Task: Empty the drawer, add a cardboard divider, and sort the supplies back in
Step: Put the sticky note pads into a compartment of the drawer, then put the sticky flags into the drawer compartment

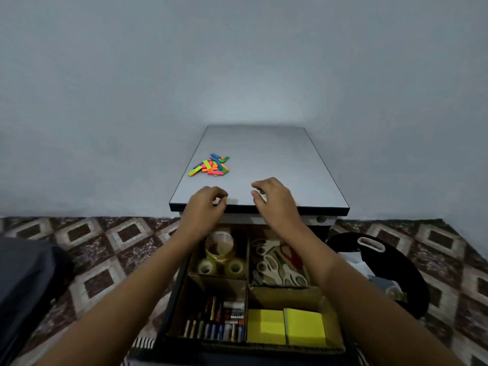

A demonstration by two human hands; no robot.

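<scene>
Drawer [173, 297] below, left hand [207, 207] curled, grip unclear, right hand [274, 202] loosely open, both outstretched

You are facing a smooth, matt cabinet top [277, 159]; the cardboard divider [285, 295] is looking dull, the plastic tape rolls [220, 247] are gleaming glossy, the paper pads [303, 327] are showing matt.
</scene>
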